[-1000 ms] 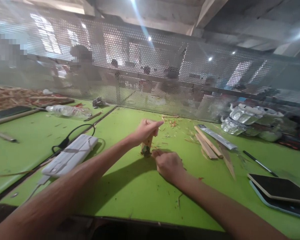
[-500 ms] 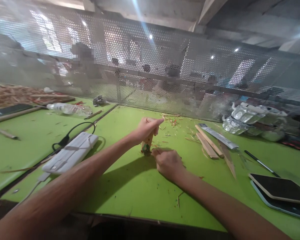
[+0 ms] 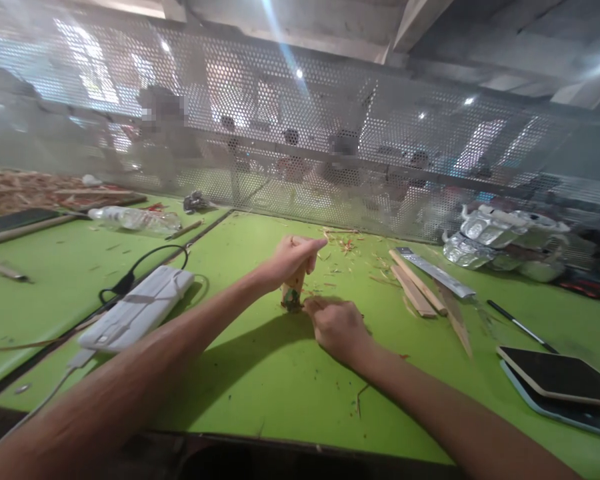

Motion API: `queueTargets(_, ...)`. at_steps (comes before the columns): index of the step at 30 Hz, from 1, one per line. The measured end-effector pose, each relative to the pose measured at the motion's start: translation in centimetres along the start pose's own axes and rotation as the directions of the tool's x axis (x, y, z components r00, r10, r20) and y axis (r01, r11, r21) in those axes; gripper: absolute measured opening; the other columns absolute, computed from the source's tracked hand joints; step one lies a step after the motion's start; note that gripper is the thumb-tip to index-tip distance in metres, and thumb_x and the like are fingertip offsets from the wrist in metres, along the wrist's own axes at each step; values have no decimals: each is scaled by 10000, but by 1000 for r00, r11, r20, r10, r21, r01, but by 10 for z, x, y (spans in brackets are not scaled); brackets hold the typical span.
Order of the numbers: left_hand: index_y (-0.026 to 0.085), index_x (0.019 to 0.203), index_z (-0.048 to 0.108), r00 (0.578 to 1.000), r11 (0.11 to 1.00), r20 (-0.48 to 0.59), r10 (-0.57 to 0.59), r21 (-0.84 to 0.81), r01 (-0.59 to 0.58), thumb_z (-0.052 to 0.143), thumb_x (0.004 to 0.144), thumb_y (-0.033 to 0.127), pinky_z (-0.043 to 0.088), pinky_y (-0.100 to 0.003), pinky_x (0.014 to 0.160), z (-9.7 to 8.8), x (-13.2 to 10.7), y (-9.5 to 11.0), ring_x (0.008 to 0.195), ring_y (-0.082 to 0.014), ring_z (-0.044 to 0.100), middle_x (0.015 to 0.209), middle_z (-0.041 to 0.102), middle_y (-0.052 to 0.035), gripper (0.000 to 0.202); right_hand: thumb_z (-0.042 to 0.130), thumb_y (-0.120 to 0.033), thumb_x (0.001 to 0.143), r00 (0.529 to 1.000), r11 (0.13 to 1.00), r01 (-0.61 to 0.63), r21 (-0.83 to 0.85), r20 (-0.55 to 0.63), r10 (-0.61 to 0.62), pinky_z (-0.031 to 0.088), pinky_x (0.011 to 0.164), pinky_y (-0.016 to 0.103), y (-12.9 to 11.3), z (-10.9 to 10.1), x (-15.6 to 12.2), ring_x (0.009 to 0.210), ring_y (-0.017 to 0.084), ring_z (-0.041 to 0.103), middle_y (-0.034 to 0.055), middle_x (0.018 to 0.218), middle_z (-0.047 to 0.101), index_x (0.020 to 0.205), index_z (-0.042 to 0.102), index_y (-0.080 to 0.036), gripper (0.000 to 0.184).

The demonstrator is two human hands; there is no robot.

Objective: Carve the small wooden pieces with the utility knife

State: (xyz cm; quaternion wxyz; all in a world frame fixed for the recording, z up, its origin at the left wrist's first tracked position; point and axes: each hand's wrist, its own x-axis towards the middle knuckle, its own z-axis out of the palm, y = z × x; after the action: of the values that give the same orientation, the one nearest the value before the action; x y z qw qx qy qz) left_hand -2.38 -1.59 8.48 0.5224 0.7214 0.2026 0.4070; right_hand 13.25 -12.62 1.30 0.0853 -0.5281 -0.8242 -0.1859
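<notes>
My left hand (image 3: 291, 259) is closed round the top of a small wooden piece (image 3: 293, 287) that stands upright on the green table (image 3: 245, 387). The piece is tan, with green and dark patches round its lower end; its upper part is hidden in my fingers. Just to the right of its base, my right hand (image 3: 337, 327) rests low against the table, fingers curled in. Whatever those fingers hold, if anything, is hidden. Thin wood shavings (image 3: 347, 245) lie scattered beyond both hands.
Wooden strips (image 3: 414, 293) and a metal ruler (image 3: 436, 272) lie right of my hands. Further right are a pen (image 3: 523, 325) and a phone-like slab (image 3: 560, 375). A white power bank (image 3: 137, 310) with cables sits left. Behind stand a perforated screen (image 3: 300, 160) and foil-like silver packs (image 3: 500, 240).
Both hands and the wooden piece keep almost the same place and grip. The view has shifted very slightly, so things at the left edge sit a little further left.
</notes>
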Motion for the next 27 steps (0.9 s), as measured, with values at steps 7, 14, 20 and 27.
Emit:
queueTargets(7,228,517,599,999,999,36,-19,-34,20,671,939,580,433,-250,478,-6,1,-8,437,-93,471,471,524,21,554,524,-81,986,990,1000,-25,-5,136,26,263,454,246,3,-2,-2,437,125,500,11,595,682,949,795,-160,285)
queueTargets(14,218,509,600,1000,999,-7,-14,-35,14,679,939,531,448,-238,496,-2,1,-5,435,-75,474,482,554,15,538,559,-135,1035,999,999,-42,10,15,41,322,526,251,2,0,0,565,144,619,65,810,795,1077,792,-166,239)
queueTargets(20,217,503,586,999,996,-32,-28,-81,25,700,922,496,440,-231,499,-1,2,-3,440,-73,474,483,563,15,517,571,-169,1025,990,998,-55,-40,130,60,280,523,267,2,-1,-2,542,143,606,56,735,774,955,801,-165,241)
queueTargets(27,211,515,589,998,997,-51,-28,-76,24,715,920,509,436,-231,494,0,2,-5,431,-74,467,481,565,15,519,487,-232,1125,994,999,-50,3,-94,50,253,550,283,9,12,0,590,124,584,65,873,795,1108,753,-138,282)
